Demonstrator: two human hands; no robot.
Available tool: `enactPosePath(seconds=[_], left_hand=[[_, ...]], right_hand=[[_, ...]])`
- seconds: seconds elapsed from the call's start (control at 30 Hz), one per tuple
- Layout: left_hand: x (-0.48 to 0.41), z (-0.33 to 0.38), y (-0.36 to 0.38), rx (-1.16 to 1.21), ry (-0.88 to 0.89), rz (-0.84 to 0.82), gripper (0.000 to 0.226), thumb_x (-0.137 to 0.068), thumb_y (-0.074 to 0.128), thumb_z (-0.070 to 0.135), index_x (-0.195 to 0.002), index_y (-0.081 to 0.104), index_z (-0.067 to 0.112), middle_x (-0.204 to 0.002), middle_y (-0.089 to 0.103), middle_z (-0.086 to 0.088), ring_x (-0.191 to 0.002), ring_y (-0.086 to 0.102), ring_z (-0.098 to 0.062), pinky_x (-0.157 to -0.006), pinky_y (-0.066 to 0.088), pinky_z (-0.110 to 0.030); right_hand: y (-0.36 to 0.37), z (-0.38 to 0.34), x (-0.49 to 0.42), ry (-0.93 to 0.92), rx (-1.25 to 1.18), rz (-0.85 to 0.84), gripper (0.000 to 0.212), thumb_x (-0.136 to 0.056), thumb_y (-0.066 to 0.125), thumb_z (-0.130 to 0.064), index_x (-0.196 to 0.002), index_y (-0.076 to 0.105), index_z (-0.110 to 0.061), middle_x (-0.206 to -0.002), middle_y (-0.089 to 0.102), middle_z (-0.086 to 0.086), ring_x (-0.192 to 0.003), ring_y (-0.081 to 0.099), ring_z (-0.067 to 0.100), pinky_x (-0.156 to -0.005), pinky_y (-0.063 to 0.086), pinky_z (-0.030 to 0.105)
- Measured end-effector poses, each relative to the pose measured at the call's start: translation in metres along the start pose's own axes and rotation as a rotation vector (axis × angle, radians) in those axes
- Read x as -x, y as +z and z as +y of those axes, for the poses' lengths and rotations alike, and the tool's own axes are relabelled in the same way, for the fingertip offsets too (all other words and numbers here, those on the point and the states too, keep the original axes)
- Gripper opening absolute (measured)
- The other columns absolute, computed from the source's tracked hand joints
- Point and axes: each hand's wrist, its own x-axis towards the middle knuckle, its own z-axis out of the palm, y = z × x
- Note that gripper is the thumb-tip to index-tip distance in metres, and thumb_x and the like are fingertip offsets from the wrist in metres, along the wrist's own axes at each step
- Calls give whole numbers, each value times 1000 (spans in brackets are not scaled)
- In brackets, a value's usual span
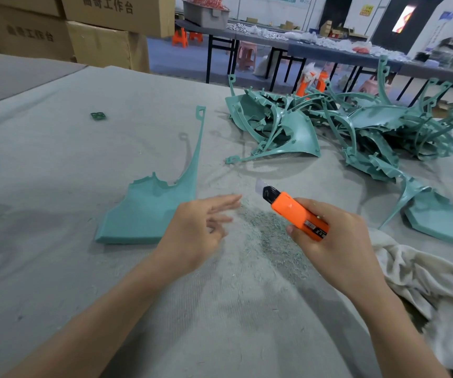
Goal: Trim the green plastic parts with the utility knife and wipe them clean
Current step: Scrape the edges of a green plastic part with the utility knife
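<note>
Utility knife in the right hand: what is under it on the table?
Loose plastic shavings on the grey table cover. The right hand hides the cover below the rear of the utility knife.

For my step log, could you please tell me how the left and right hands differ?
The left hand is open and empty; the right hand grips the orange utility knife, blade out. The left hand is beside a lone green part, the right hand near the cloth. Both are bare.
</note>
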Motion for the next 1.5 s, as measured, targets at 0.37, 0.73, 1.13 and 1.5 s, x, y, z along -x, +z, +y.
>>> enactPosePath(seconds=[0.37,0.73,1.13,1.5], left_hand=[[3,4,4,-89,67,-23,24,-78,77,4,-96,75,20,-89,71,22,-80,67,7,-73,47,-5],[1,9,-1,-116,55,72,18,-81,75,22,-98,77,21,-45,53,2,-63,63,-6,-81,33,0],[-12,-8,-55,-548,-118,711,30,-80,72,45,-82,71,15,-101,71,-3,-96,63,-26,-89,43,-36],[-15,-42,-84,-771,-436,514,27,-84,70,28,-100,72,6,-102,70,-18,-104,57,-41,-88,45,-42]], right_hand=[[-1,-5,2,-21,-18,-6,31,-80,77,-14,-101,69,-34,-74,65,-12,-68,58,9,-62,50,37],[-1,-6,1,-9,-32,-3,29,-80,77,-14,-101,71,-32,-70,62,-16,-68,57,8,-60,43,26],[-10,17,-6,281,193,162,10,-83,72,-23,-87,64,-25,-59,52,-7,-60,52,26,-52,34,33],[-29,49,-8,612,361,106,36,-88,71,-24,-115,55,-7,-104,66,25,-96,59,43,-75,39,43]])
